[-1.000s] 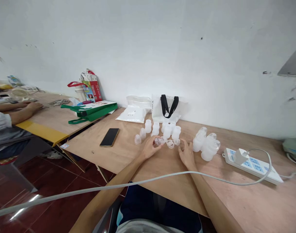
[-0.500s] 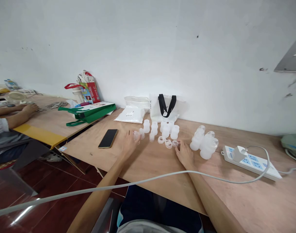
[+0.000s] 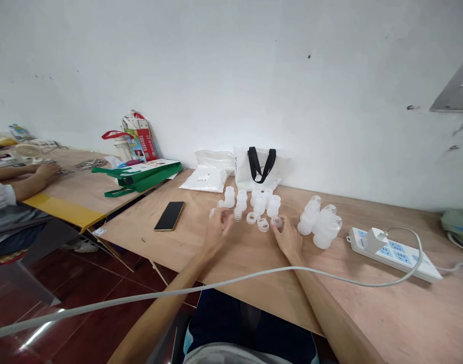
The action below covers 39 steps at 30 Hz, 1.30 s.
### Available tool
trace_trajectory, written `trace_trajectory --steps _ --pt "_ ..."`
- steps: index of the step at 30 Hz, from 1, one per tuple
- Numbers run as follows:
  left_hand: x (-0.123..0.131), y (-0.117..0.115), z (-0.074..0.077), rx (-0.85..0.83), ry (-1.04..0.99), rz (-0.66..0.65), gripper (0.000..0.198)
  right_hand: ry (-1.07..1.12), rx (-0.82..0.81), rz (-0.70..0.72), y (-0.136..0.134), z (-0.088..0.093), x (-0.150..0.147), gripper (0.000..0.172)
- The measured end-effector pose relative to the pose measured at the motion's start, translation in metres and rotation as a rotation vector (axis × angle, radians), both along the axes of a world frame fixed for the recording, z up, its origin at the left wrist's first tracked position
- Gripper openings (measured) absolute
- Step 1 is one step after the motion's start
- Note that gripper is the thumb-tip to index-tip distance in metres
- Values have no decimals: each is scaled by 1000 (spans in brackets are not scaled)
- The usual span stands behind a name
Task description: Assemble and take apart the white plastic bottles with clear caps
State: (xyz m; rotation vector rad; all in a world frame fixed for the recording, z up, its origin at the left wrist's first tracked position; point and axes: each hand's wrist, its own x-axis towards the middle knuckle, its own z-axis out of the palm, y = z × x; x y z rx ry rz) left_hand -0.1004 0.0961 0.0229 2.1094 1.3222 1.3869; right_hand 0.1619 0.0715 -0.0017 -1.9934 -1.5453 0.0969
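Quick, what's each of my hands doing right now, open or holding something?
Left hand: partly open, nothing visible in its grasp.
Right hand: at a clear ring; gripping or only touching, can't tell.

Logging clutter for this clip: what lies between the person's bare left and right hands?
In the head view, loose clear plastic rings and an apparent short stack of similar rings lie between the left hand and right hand.
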Motion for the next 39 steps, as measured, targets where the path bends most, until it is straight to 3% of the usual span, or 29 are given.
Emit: trace_trajectory --steps 4,9,15,26,30,34,36,39 --pt "50 -11 7 -59 198 -225 35 48 292 126 -7 1 -3 36" --pt "81 1 6 -172 253 -422 28 -95 403 347 -13 -4 -9 38" --pt "70 5 -7 -195 347 -394 30 -90 436 507 -6 -11 -8 40" --pt "65 12 -7 -159 415 -431 17 160 263 570 -8 -13 -9 45" --pt "63 16 -9 -192 270 -455 17 270 217 533 -7 -13 -17 43" --pt "64 17 -9 -286 -76 -493 27 518 135 446 -5 -12 -16 48" --pt "62 17 -8 -299 -179 -433 31 586 139 411 -5 -10 -11 51" --pt "53 17 -6 -200 -63 -278 32 542 213 349 -5 -5 -2 53"
